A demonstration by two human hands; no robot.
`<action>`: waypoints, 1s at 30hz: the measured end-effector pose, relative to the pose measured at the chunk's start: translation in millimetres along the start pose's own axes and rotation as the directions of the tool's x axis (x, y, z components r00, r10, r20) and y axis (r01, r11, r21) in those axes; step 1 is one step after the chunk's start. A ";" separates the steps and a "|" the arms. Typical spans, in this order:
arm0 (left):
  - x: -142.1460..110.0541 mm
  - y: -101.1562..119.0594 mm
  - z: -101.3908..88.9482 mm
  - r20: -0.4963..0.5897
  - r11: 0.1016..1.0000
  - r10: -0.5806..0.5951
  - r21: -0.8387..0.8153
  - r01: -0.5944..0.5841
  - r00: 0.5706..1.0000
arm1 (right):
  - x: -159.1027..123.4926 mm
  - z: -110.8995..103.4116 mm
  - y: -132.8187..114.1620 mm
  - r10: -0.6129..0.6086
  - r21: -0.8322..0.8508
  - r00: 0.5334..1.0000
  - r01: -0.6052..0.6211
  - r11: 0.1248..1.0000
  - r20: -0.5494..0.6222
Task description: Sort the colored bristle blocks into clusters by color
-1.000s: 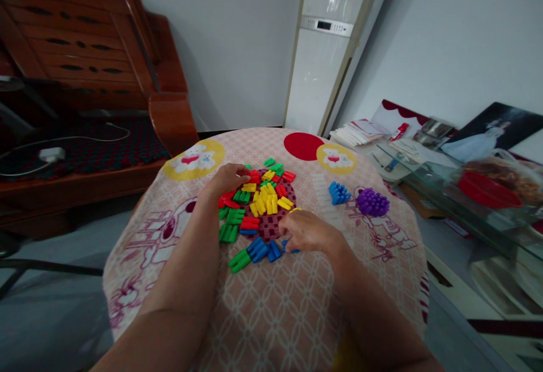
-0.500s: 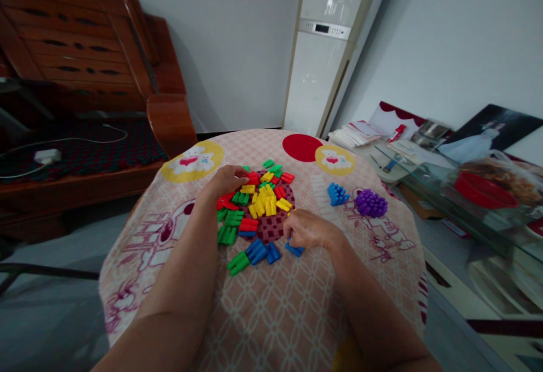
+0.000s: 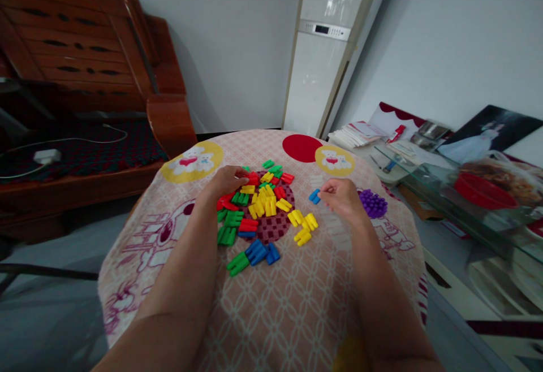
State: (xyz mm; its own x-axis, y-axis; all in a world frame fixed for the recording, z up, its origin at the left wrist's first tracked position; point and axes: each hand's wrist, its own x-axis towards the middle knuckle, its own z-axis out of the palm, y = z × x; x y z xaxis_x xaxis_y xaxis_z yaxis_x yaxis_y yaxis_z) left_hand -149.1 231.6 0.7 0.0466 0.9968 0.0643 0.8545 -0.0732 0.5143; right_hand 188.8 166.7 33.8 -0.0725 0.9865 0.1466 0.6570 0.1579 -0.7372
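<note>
On the patterned tablecloth lies a loose heap of small plastic toy blocks with rounded prongs. Yellow blocks (image 3: 265, 201) fill its middle, with green blocks (image 3: 229, 228) to the left. My right hand (image 3: 341, 197) pinches a blue block (image 3: 314, 196) to the right of the heap, hiding the group of blue blocks there. Just past it stands a cluster of purple blocks (image 3: 373, 203). At the heap's far left my left hand (image 3: 227, 182) rests with bent fingers slightly apart, thumb beside a red block (image 3: 253, 178). More blue blocks (image 3: 257, 252) lie at the near side.
A round table with a tablecloth (image 3: 288, 315) carries everything. To the right, a glass-topped cabinet (image 3: 424, 177) holds papers and a red basin (image 3: 486, 190). A wooden bench (image 3: 85, 66) stands at the left, a tall white air conditioner (image 3: 316, 72) behind.
My right hand has moved away and to the right with the blue block, uncovering several yellow blocks and now covering the blue group. My left hand has stayed put.
</note>
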 end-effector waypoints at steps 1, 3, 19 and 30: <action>0.2 0.1 0.3 0.000 1.000 0.006 0.013 -0.006 1.000 | 3.8 -3.5 6.7 0.008 -0.039 0.992 -0.013 0.999 -0.129; 0.1 1.0 0.4 0.002 0.999 0.013 0.034 -0.013 1.000 | 9.9 -8.1 18.2 -0.009 -0.148 0.951 -0.038 0.988 -0.308; -5.5 5.4 -1.8 -0.008 1.000 0.020 0.014 -0.020 1.000 | 30.1 9.9 23.7 -0.017 -0.676 0.955 -0.198 0.710 -0.298; -7.3 7.9 -2.7 -0.017 1.000 0.022 -0.021 -0.022 1.000 | 27.0 15.2 20.0 -0.020 -0.706 0.964 -0.181 0.685 -0.266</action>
State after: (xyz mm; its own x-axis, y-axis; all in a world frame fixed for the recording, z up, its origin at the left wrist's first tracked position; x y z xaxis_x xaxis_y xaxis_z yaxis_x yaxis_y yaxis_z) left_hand -144.2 223.7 6.6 0.0568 0.9943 0.0898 0.8423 -0.0961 0.5304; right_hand 188.6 197.2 13.0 0.1170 0.9362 0.3313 0.9927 -0.1007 -0.0659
